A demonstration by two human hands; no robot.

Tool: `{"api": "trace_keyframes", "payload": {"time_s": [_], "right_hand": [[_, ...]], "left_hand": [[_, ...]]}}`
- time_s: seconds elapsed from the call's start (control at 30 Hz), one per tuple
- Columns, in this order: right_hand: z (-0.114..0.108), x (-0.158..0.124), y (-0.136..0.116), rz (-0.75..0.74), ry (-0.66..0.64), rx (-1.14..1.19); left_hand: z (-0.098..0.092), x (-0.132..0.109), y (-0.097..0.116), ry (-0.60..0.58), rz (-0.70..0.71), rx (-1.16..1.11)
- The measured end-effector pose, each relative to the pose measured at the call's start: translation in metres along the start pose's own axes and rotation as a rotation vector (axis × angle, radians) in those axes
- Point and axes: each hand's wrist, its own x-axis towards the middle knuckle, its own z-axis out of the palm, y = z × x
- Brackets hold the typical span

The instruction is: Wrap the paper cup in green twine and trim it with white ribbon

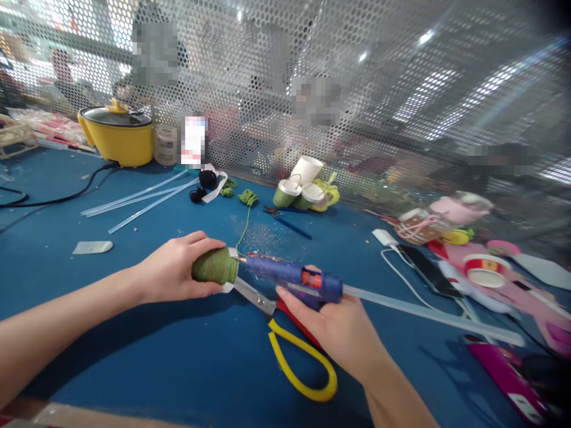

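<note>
My left hand [185, 266] is wrapped round a paper cup covered in green yarn [214, 267], tipped on its side with its white rim facing right. A strand of green yarn [246, 229] runs from the cup's rim back to a small bundle on the table. In my right hand [334, 324] is a blue hot glue gun [285, 274], its nozzle at the cup's rim; I cannot tell whether it touches. A long clear glue stick [428, 312] sticks out of its back. Beneath the gun lie scissors [303, 371] with yellow and red handles.
Glue sticks [134, 196] and black yarn balls [207, 179] lie at the back left, near a yellow electric pot [118, 139]. Pliers [292, 226] lie before several paper cups [307, 172]. A phone [426, 270] with a white cable rests at right. Perforated metal [267, 77] closes the back.
</note>
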Motion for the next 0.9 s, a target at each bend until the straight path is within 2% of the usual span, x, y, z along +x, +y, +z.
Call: {"api": "trace_keyframes", "payload": {"time_s": [0.23, 0.53, 0.9], "right_hand": [[-0.003, 0.0, -0.001, -0.009, -0.016, 0.044], [-0.009, 0.01, -0.015, 0.092, -0.064, 0.134], [-0.013, 0.013, -0.021, 0.187, -0.103, 0.296]], "left_hand": [[0.0, 0.0, 0.0, 0.004, -0.007, -0.017], [-0.005, 0.004, 0.001, -0.007, -0.085, -0.079], [-0.006, 0.005, 0.0, -0.023, -0.154, -0.125]]}}
